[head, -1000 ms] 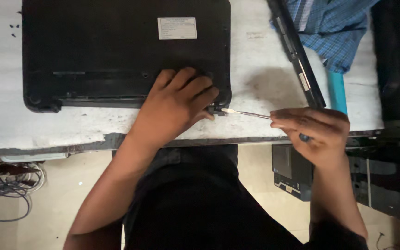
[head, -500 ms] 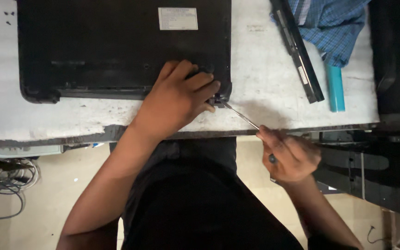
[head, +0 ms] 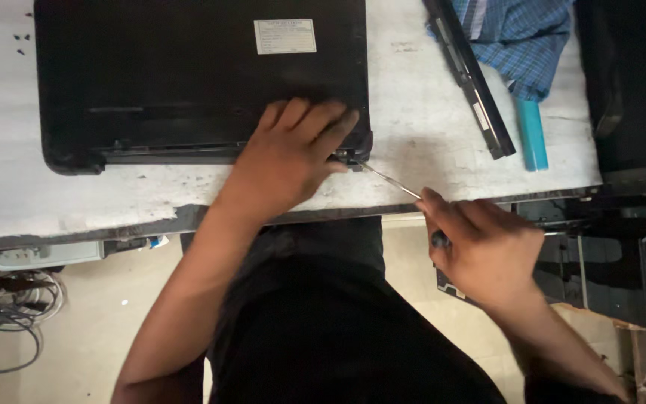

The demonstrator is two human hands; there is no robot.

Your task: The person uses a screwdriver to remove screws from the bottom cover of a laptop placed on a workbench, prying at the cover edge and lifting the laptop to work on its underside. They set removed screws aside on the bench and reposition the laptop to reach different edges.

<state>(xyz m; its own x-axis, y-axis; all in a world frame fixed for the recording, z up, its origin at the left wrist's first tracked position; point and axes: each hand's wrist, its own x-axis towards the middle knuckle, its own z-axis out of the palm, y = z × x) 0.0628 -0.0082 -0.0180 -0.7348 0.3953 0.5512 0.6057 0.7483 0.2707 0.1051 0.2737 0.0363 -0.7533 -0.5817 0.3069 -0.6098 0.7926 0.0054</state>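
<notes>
a black laptop [head: 188,82] is laid upside down on a worn white table [head: 428,150], its near edge close to the table's front edge. a pale label [head: 285,36] is seen on its underside, toward the far right.

the left hand [head: 293,161] is pressed flat on the laptop's near right corner, fingers spread and pointed away from the body; nothing is gripped by it, and the corner is covered by the palm.

the right hand [head: 480,251] is held off the table's front edge, to the right of the laptop, and is closed around the dark handle of a screwdriver [head: 392,182]. the thin metal shaft is angled up and to the left, and its tip is set at the laptop's near right corner, just beside the left fingertips. whether the tip is seated in a screw cannot be told.

the two hands are kept apart, joined only by the line of the shaft.

further right on the table, a long black bar [head: 469,75] is laid at a slant, with a teal stick [head: 532,135] just beside it and a blue checked cloth [head: 525,37] behind both. a dark device [head: 629,82] is seen at the table's right end.

below the table on the left, a tangle of cables [head: 1,314] is seen on the floor.
</notes>
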